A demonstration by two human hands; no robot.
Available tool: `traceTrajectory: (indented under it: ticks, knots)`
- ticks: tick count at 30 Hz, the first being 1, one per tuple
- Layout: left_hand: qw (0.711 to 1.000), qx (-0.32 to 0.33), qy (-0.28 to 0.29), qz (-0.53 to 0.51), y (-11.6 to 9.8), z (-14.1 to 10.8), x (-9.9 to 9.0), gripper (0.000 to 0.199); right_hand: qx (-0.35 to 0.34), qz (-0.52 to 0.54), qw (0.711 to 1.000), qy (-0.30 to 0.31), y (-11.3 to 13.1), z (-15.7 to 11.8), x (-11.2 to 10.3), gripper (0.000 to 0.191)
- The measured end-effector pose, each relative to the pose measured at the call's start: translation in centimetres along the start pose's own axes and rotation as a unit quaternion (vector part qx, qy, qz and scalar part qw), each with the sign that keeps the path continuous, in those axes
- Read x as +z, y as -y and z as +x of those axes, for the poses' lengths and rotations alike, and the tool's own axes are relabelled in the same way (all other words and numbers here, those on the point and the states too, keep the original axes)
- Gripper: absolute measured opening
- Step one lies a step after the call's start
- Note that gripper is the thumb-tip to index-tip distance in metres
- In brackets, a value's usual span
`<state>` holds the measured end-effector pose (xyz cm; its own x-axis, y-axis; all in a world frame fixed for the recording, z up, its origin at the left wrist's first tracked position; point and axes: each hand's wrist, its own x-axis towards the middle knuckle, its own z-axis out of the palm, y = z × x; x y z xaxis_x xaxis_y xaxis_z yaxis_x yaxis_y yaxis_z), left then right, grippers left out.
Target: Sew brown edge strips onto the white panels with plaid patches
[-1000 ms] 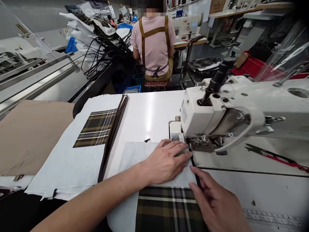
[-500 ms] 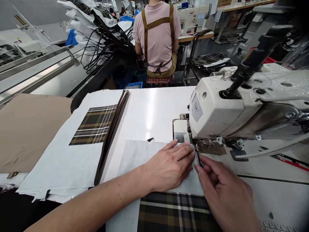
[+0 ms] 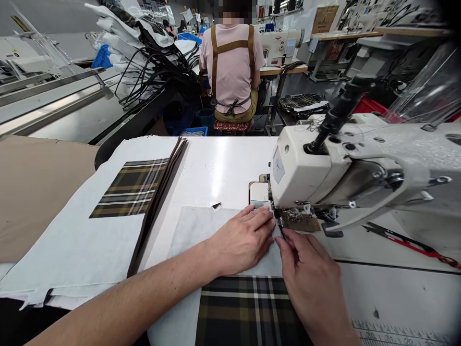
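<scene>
A plaid fabric panel (image 3: pixel 248 307) backed with a white liner sheet (image 3: pixel 216 230) was lying on the sewing table (image 3: pixel 223 163), its top end run right up to the presser foot (image 3: pixel 297 218) of the sewing machine (image 3: pixel 306 173). Basically the edge was being lined up at the needle end, with a dark edge strip (image 3: pixel 281 231) set along the side by the foot. The left hand (image 3: pixel 241 242) was laid open and flat on the liner, pressing down with nothing gripped. The right hand (image 3: pixel 309 281) was curled in at the strip, its fingertips (image 3: pixel 278 240) right at it, though a real pinch couldn't be made out from this angle. Keeping that strip snug to the edge looked like what was called for. Off to the left, a second plaid panel (image 3: pixel 131 190) was laid out with more dark strips (image 3: pixel 158 206), brown card (image 3: pixel 36 192) beyond. Red-handled thread snips (image 3: pixel 406 245) were lying right of the machine, and a co-worker (image 3: pixel 232 72) was seated further off.
</scene>
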<state>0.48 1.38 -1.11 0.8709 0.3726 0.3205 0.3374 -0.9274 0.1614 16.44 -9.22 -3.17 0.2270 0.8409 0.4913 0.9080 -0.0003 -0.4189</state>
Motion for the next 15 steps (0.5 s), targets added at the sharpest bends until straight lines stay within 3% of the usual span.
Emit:
traceTrajectory:
  ticks: [7, 10, 11, 13, 15]
  knots:
    - [1.000, -0.002, -0.014, 0.005, -0.1, 0.6, 0.5, 0.039, 0.004, 0.001, 1.000, 0.003, 0.2, 0.1, -0.1, 0.038]
    - [0.999, -0.031, 0.003, 0.014, -0.6, -0.5, -0.7, 0.038, 0.003, -0.002, 1.000, 0.001, 0.3, 0.1, -0.2, 0.042]
    - [0.998, -0.064, 0.012, 0.017, -0.8, -1.5, -1.5, 0.037, 0.003, -0.002, 1.000, 0.000, 0.3, 0.0, -0.1, 0.041]
    - [0.980, -0.194, 0.017, 0.034, -1.0, -4.9, -3.5, 0.040, 0.010, 0.000, 1.000, 0.004, 0.2, -0.2, 0.0, 0.040]
    - [0.928, -0.367, -0.002, 0.058, -1.3, -9.2, -5.5, 0.054, 0.014, 0.006, 1.000, 0.008, 0.0, -0.3, 0.1, 0.039]
